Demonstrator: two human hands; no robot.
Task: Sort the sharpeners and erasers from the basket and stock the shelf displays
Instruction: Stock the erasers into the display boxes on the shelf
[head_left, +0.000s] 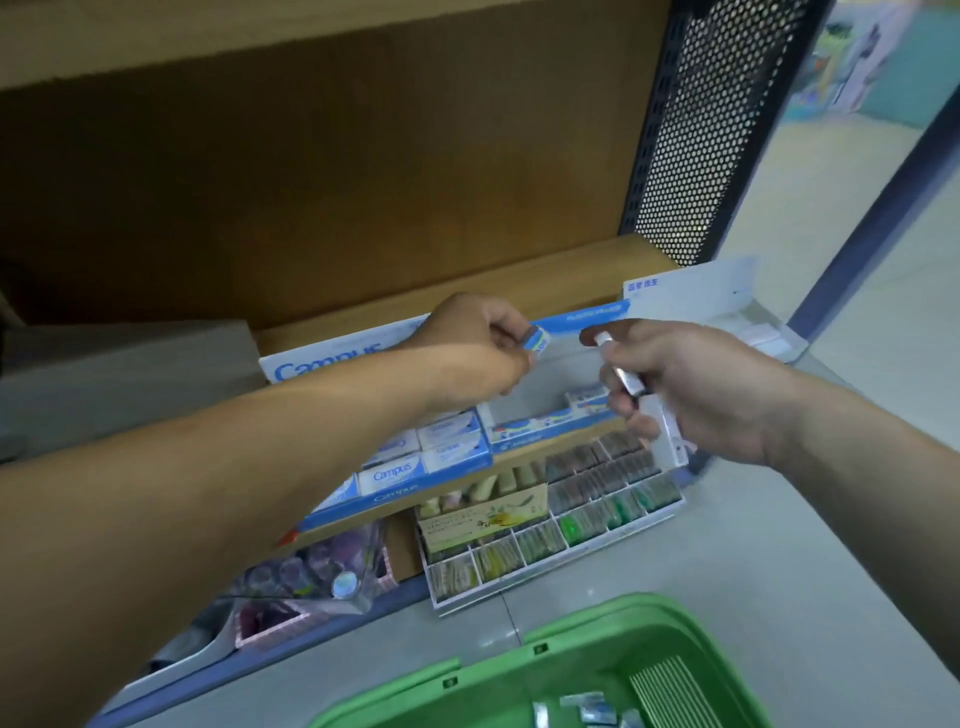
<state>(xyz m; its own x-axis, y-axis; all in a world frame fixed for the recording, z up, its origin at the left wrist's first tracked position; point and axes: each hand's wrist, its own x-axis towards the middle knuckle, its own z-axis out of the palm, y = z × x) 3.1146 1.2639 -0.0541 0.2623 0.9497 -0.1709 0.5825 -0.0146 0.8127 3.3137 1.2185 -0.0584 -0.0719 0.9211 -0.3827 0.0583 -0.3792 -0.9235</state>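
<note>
Head view is showing the left hand (467, 353) pinching a small blue-and-white eraser (538, 340) between its curled fingers and thumb. Beside it, the right hand (691, 384) is gripping slim white packs (660, 426) with its fingers curled round them. Just under both hands, blue Campus display boxes (452, 447) are sitting on the shelf. Well below the right hand, a green basket (571, 631) is holding more small packets (589, 706).
</note>
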